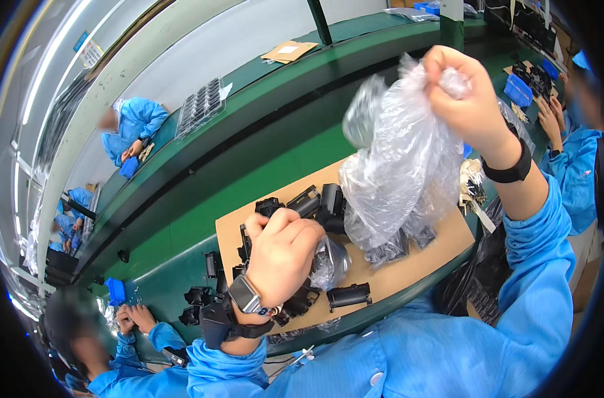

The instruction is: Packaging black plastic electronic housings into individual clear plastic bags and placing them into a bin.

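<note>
1. Pinching the top of a clear plastic bag (401, 159), the right hand (464, 93) lifts it above the cardboard sheet (441, 242).
2. Left hand (282, 252), fingers curled shut, grips a black plastic part (302, 202) near the sheet's left side.

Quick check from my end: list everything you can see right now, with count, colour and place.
Plastic bag: one, clear and crinkled, held up over the cardboard sheet, some black parts inside at its bottom.
Black plastic parts: many, count unclear, spread on the cardboard and on the bench left of it.
Cardboard sheet: one, brown, on the green bench in front of the person.
Bench: green, long, running across the view.
Tray: one, dark, gridded, far side of the bench.
Blue bins: at least two, small, on the bench.
Other workers: several, blue coats, along the bench.
Left hand: closed on a black part over the cardboard; watch on wrist.
Right hand: raised, fingers pinching the bag's top; black wristband.
</note>
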Available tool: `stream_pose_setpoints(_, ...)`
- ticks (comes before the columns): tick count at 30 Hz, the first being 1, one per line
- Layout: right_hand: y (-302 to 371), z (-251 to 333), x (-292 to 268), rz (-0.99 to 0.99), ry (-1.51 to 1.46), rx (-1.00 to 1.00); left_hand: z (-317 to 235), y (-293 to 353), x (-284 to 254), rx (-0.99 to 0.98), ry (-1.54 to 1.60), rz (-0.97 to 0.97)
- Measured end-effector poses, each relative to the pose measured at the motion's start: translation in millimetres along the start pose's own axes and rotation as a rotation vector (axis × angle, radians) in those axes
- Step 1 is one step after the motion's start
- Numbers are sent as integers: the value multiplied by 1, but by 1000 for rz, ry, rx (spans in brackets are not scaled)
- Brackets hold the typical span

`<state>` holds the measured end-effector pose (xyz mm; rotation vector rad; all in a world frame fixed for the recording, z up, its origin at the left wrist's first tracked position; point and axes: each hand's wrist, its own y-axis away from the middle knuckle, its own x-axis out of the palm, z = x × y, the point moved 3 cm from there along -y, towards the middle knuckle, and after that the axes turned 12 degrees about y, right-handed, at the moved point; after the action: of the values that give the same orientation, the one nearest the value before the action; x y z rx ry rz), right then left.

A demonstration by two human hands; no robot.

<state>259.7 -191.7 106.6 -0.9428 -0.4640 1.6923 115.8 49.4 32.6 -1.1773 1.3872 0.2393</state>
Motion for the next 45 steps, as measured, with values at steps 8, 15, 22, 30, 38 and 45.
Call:
stream_pose_setpoints(8, 14, 25, 53, 341, 253, -300, -25, -44, -45, 46, -164, -22)
stream_pose_setpoints(15, 23, 28, 88, 708, 394, -153, -20, -67, -36, 20, -51, -29)
stream_pose_setpoints(22, 8, 12, 74, 534, 19, -54, -1, -32, -31, -224, 185, -390)
stream_pose_setpoints(30, 7, 13, 65, 426, -116, 92, -7, -2, 31, -846, 1588, -255)
stream_pose_setpoints(38, 15, 11, 76, 572, -365, 249, -17, 1, 46, -987, 1799, -409)
stream_pose_setpoints(45, 11, -6, 62, 490, -449, 387, -14, 15, 27, -724, 1441, -485)
